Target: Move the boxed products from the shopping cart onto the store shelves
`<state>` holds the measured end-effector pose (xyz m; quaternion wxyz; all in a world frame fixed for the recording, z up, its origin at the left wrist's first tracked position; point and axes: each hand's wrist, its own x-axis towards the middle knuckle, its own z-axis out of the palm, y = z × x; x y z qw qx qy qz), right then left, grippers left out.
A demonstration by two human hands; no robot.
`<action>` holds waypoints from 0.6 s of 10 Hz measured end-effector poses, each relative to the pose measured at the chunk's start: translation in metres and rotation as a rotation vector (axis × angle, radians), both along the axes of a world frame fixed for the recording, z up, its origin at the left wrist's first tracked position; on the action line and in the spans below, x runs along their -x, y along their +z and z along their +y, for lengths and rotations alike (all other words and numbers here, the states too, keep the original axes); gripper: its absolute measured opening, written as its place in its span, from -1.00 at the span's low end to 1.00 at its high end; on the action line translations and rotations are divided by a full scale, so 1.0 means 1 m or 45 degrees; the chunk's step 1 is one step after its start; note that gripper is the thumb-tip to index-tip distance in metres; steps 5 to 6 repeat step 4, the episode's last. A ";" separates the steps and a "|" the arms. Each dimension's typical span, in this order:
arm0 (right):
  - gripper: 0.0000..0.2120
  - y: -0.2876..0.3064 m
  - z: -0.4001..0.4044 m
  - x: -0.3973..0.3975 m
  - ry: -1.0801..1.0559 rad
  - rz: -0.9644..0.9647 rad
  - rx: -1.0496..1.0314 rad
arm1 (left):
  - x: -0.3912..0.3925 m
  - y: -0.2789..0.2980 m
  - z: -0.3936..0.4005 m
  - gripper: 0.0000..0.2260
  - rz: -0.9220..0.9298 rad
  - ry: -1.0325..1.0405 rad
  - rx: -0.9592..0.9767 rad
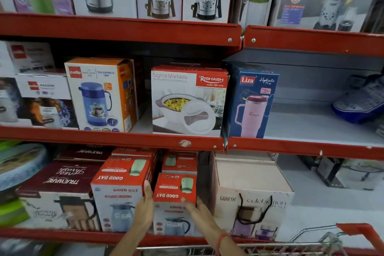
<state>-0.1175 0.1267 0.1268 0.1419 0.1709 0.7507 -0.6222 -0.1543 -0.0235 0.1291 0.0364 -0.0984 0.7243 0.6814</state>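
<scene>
both hands press the sides of a small good day box (pixel 175 188) on the bottom shelf (pixel 62 234): left hand (pixel 144 209) flat on its left face, right hand (pixel 200 211) on its right front. bigger good day box (pixel 122 189) touches left; ganesh box (pixel 252 197) stands right. the wire cart (pixel 324 243) is below, and open shelf room is at far right.

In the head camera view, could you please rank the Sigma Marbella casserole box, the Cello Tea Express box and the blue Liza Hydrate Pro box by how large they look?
1. Sigma Marbella casserole box and Cello Tea Express box: alike, no clear winner.
2. Liza Hydrate Pro box: narrowest, smallest.
</scene>
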 end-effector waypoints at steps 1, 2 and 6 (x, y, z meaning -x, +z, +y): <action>-0.39 0.005 -0.003 -0.003 -0.015 0.004 -0.029 | -0.003 0.003 -0.002 -0.43 -0.019 -0.031 0.018; -0.41 0.013 -0.002 -0.006 -0.014 0.033 -0.039 | -0.007 0.006 -0.001 -0.46 0.009 -0.089 0.022; -0.44 0.054 0.005 -0.021 0.012 0.351 -0.226 | -0.014 0.024 0.002 -0.23 0.299 -0.093 0.289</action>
